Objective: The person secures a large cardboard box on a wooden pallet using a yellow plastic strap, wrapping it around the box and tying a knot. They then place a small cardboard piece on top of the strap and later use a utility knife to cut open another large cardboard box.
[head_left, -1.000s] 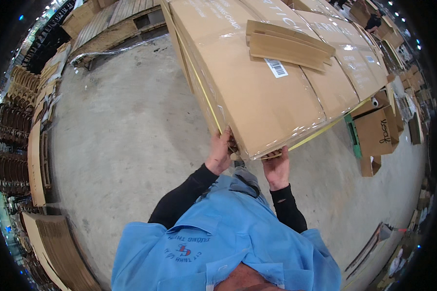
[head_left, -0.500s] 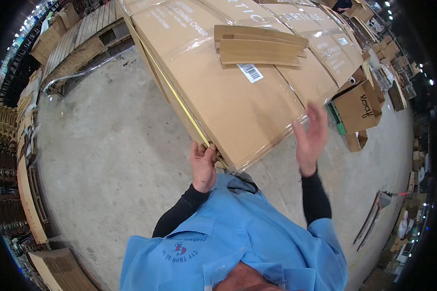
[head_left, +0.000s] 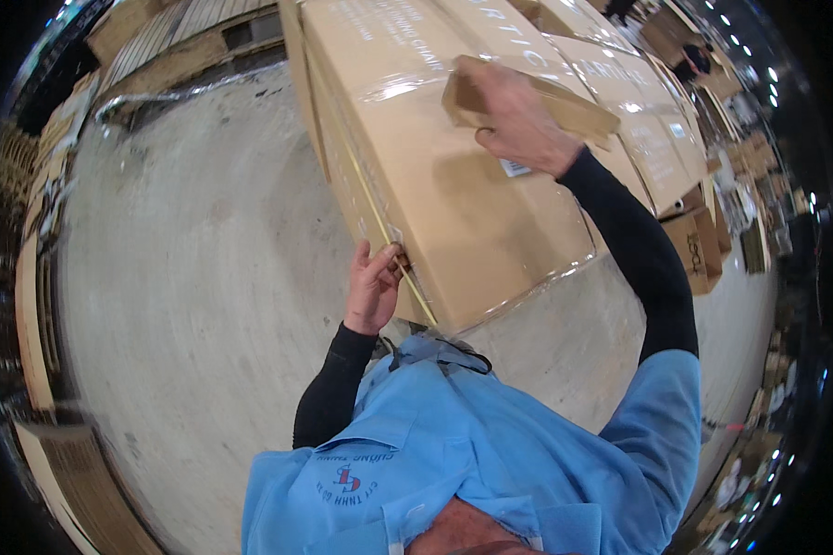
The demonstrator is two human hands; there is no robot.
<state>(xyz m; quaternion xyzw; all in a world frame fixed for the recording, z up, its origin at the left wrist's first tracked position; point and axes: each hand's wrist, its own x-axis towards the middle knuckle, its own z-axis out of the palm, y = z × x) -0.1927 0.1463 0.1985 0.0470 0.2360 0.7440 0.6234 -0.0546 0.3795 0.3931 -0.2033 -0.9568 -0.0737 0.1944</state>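
A large brown cardboard box (head_left: 500, 240), wrapped in clear film, lies in front of me with printing and a barcode label on top. Along its left side runs a thin yellow strap (head_left: 366, 185). My left hand (head_left: 373, 291) pinches this strap near the box's near-left corner. Stretched across the top, my right hand (head_left: 528, 125) is closed over folded cardboard strips (head_left: 578, 106), which look tilted up at the left end. Its fingertips are partly hidden behind the cardboard.
A wooden pallet (head_left: 171, 46) stands at the far left on the concrete floor (head_left: 204, 259). More wrapped boxes adjoin mine beyond the strips. An open carton (head_left: 699, 250) sits at the right. Stacked cardboard (head_left: 88, 490) is at the lower left. Another person (head_left: 694, 60) is at the far right.
My right hand has moved from beside the box's right edge up and left onto the cardboard strips, gripping them. The left hand stays at the strap, slightly shifted; the view has moved a little.
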